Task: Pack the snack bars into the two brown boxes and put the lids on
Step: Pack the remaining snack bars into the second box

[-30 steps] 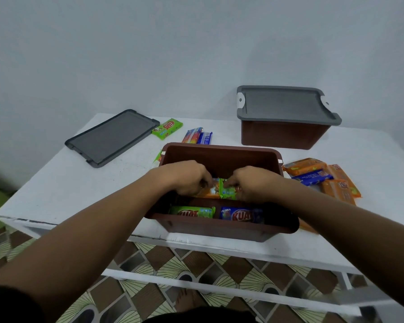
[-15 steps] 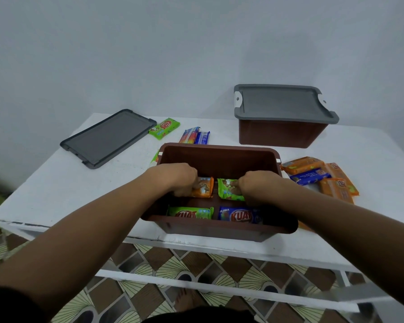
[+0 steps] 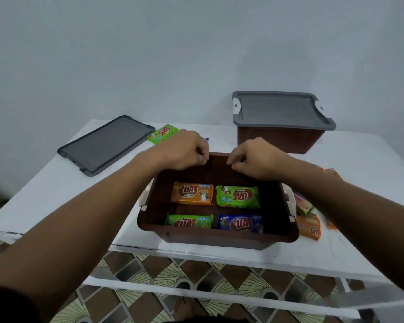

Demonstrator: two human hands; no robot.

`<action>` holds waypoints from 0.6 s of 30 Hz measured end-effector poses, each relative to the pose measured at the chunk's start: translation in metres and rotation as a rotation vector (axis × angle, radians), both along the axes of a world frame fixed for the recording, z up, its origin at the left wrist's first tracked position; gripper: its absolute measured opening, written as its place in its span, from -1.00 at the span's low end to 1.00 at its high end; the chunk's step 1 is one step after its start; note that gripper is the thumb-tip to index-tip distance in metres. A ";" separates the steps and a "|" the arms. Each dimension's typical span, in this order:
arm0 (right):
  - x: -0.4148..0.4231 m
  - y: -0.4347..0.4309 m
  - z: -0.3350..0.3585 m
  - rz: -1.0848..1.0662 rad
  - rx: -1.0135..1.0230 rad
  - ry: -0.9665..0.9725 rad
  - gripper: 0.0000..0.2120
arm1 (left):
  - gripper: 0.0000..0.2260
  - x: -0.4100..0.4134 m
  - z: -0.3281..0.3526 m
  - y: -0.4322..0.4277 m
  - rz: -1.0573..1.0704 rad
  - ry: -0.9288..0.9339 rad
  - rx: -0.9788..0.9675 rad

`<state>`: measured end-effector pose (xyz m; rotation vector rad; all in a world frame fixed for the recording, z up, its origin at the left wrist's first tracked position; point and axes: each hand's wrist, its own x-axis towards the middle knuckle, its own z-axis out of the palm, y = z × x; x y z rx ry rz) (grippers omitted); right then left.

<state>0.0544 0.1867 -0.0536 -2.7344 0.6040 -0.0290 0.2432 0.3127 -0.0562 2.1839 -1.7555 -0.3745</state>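
loose lid (image 3: 105,144): grey, flat on the white table (image 3: 44,194) at far left, well apart from both hands, long axis slanting away to the right.
green bar (image 3: 162,134): loose on the table between the loose lid and the left hand, just beyond the knuckles, long axis slanted.
left hand (image 3: 184,150): hovers over the far left corner of the open box, fingers loosely curled, nothing seen in them.
open brown box (image 3: 219,237): centre, at the table's near edge, long axis left to right, lid off.
packed bars: four lie flat on the box floor, each lengthwise left to right; orange bar (image 3: 192,193) and upside-down green bar (image 3: 238,196) in the far row, near green bar (image 3: 189,221) and blue bar (image 3: 240,223) in the near row; all lie below the hands and nearer the person.
right hand (image 3: 254,159): hovers over the far rim just right of centre, fingers loosely curled, apparently empty.
orange pile (image 3: 309,226): loose bars just beside the box's right wall, partly under the right forearm.
closed brown box (image 3: 280,138): far right, grey lid on, beyond the right hand.
next reach: likely the loose bars; the left hand is nearer the green bar, the right hand nearer the orange pile, back toward the person.
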 end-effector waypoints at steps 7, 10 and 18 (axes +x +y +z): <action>0.010 -0.022 0.018 -0.065 0.021 -0.096 -0.83 | -0.93 0.019 0.016 -0.021 0.048 0.028 -0.078; 0.012 -0.030 0.017 -0.080 0.027 -0.095 -0.84 | -0.92 0.030 0.016 -0.029 0.091 0.015 -0.076; 0.024 -0.043 0.005 -0.045 0.039 -0.058 -0.87 | -0.92 0.044 0.004 -0.045 0.002 0.058 0.049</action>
